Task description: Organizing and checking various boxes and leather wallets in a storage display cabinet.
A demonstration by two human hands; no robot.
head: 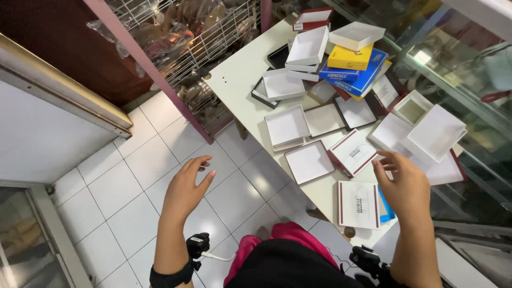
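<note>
While I stand at the table [234, 90], both my hands hang empty in the air. My left hand [186, 184] is open with fingers loosely curled, over the tiled floor [128, 170], well apart from any box. My right hand [402, 181] is open too, fingers spread, grasping nothing, hovering over the near table edge. Nearest it lies a closed flat box [358, 204], white with dark red edges, just left of my wrist. Beyond my fingertips sits a second closed box [352, 152] of the same kind, tilted. Left of that, an open tray [309, 161] shows an empty white inside. Farther off, more white trays [288, 126] lie empty. At the far end, yellow and blue boxes [352, 66] are stacked.
</note>
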